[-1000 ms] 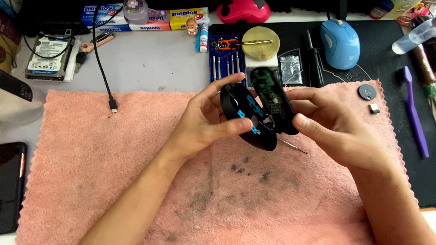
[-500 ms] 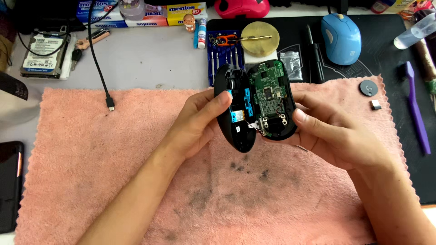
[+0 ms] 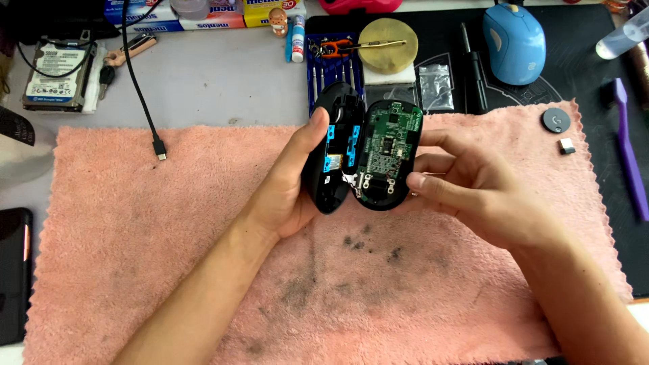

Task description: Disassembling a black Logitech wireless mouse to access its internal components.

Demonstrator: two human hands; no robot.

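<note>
Holding an opened black mouse above the pink towel [image 3: 135, 257], the left hand [image 3: 291, 196] grips the top shell [image 3: 332, 152] and the right hand [image 3: 473, 189] the base [image 3: 389, 155] with its green board. Both halves are already split apart, insides exposed, long axes running near to far.

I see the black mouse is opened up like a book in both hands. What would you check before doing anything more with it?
1. Left hand grips the top shell firmly: ok.
2. Right hand supports the base with the circuit board: ok.
3. Halves held over the pink towel, so a dropped part lands softly: ok.
4. No wire strained between the halves: cannot tell, the joint is too small to read.
5. Screwdriver set within reach behind the towel: ok.
6. All removed screws accounted for: cannot tell.
</note>
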